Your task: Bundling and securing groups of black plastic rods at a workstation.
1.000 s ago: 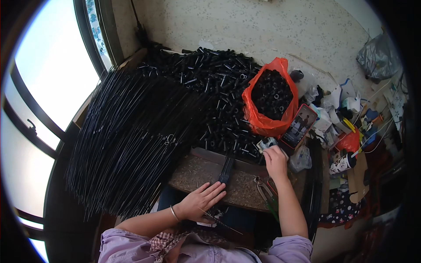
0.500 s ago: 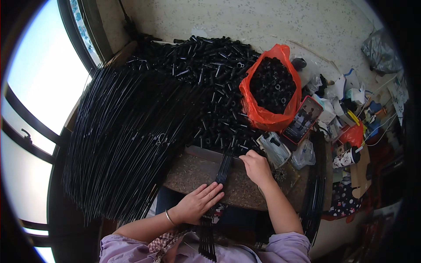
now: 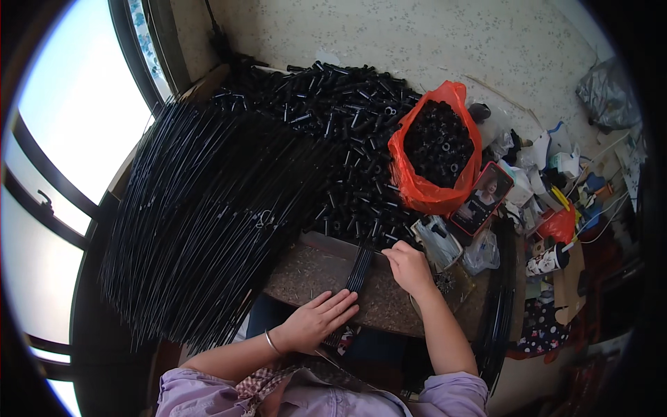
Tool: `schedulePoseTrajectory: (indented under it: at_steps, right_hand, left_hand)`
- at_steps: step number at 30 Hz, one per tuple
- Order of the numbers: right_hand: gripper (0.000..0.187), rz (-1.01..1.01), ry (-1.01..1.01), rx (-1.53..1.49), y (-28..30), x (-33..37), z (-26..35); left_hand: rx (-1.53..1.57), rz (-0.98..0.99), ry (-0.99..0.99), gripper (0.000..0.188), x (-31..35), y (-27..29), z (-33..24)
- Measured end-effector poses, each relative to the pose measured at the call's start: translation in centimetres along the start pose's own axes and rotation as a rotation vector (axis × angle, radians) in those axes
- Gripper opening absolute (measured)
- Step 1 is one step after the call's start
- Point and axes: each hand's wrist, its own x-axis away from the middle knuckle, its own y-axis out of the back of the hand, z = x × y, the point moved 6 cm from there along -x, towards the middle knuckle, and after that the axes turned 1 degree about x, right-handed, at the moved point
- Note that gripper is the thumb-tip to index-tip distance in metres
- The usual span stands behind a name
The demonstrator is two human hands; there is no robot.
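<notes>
Left grip [image 3: 323, 321], mine, lies flat with the fingers extended side by side, covering the near end of a narrow row of thin black rods [image 3: 358, 268] without closing around it. The row runs from beneath my fingers across the table [image 3: 295, 279] toward a dark strip [image 3: 333, 246] along the far side of the bare work area. Right grip [image 3: 411, 270], also mine, is held just to the right of the row's far end, its fingers curled and drawn together; whether something small is pinched there, I cannot tell. To the left spreads a large sheaf of long black rods [image 3: 201, 222]. Beyond the work area lies a heap of short black pieces [image 3: 354, 135], with a red plastic bag [image 3: 427, 199] of similar dark pieces at its right. Near the bag are a phone [image 3: 483, 199], leaning at an angle, and a clear container [image 3: 439, 242].
</notes>
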Motion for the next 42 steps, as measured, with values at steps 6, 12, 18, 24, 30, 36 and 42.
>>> schedulePoseTrajectory:
  at_steps: [6,12,18,24,30,36,42]
  right_hand:
    - [0.013,0.06,0.135,0.073,0.1,-0.4,0.2]
    - [0.014,0.044,-0.015,0.018,-0.2,-0.3,-0.2]
    - [0.014,0.06,0.015,0.088,-0.6,-0.5,0.4]
    - [0.01,0.029,0.135,0.033,-0.8,-1.3,0.2]
    - [0.01,-0.105,0.43,0.364,2.7,0.1,-0.2]
    - [0.016,0.004,0.203,0.104,1.6,0.8,-1.1]
    - [0.02,0.021,0.198,0.108,1.6,0.1,-1.2]
  left_hand:
    - [-0.087,-0.023,-0.009,0.081,0.0,-0.5,0.3]
    - [-0.059,-0.032,0.0,0.079,0.0,-0.3,0.2]
    - [-0.037,-0.026,0.005,0.08,0.0,-0.2,0.2]
    - [-0.022,0.017,0.004,0.083,0.0,-0.2,0.2]
    - [-0.06,0.011,0.012,0.079,0.1,-0.5,0.4]
    - [0.006,-0.018,0.014,0.077,0.2,-0.6,0.5]
    - [-0.025,-0.021,0.013,0.078,0.1,-0.5,0.3]
